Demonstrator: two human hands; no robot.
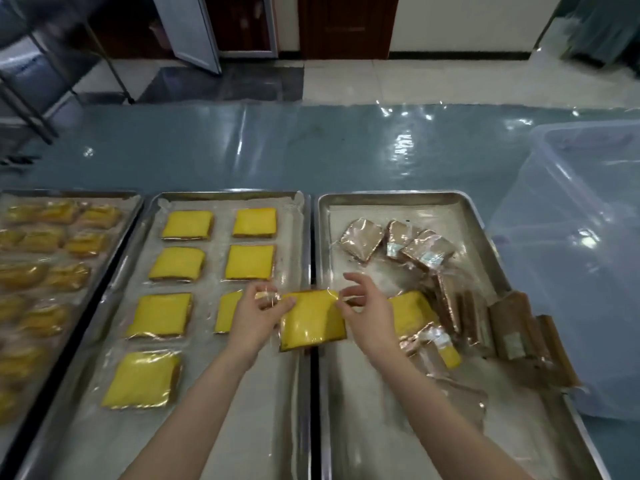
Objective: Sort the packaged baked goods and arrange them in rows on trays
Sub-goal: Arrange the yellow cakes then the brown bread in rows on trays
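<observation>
Yellow pack (311,320), probably light, squashy and slippery, is hanging between left hand (258,315) and right hand (367,306), each pinching a top corner; edges seem safest.

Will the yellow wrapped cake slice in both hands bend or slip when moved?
The yellow square cake slice in clear film seems fairly stiff and light: left hand and right hand pinch only its wrapper edges, yet it looks flat. Its glossy film probably slides easily.
</observation>
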